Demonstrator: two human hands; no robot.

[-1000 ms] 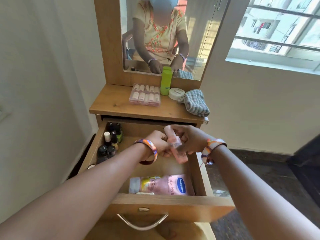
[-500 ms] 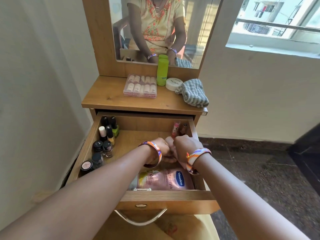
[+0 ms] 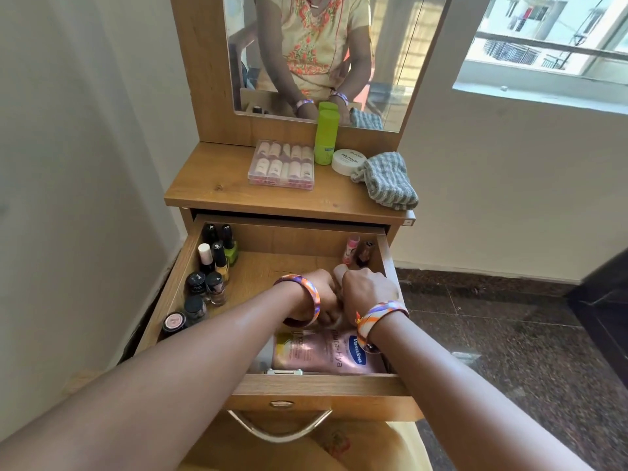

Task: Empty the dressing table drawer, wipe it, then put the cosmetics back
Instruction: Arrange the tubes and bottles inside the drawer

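The wooden drawer (image 3: 323,390) of the dressing table stands pulled out. My left hand (image 3: 314,295) and my right hand (image 3: 368,290) are pressed together low inside it, fingers curled around a small pink bottle (image 3: 339,270) that is almost wholly hidden. Just under them a pink Vaseline lotion bottle (image 3: 319,351) lies flat at the drawer's front. Several nail polish bottles (image 3: 215,266) stand along the left wall. A pink tube (image 3: 352,248) and a brown bottle (image 3: 365,253) stand in the back right corner.
On the table top sit a clear case of lipsticks (image 3: 282,164), a green bottle (image 3: 326,137), a white jar (image 3: 346,161) and a striped grey cloth (image 3: 387,181). The mirror (image 3: 323,56) rises behind them. A wall is close on the left; dark floor lies to the right.
My hands have come down from above the drawer into it, carrying the small pink bottle, which is now mostly covered. My head has tilted down and nearer.
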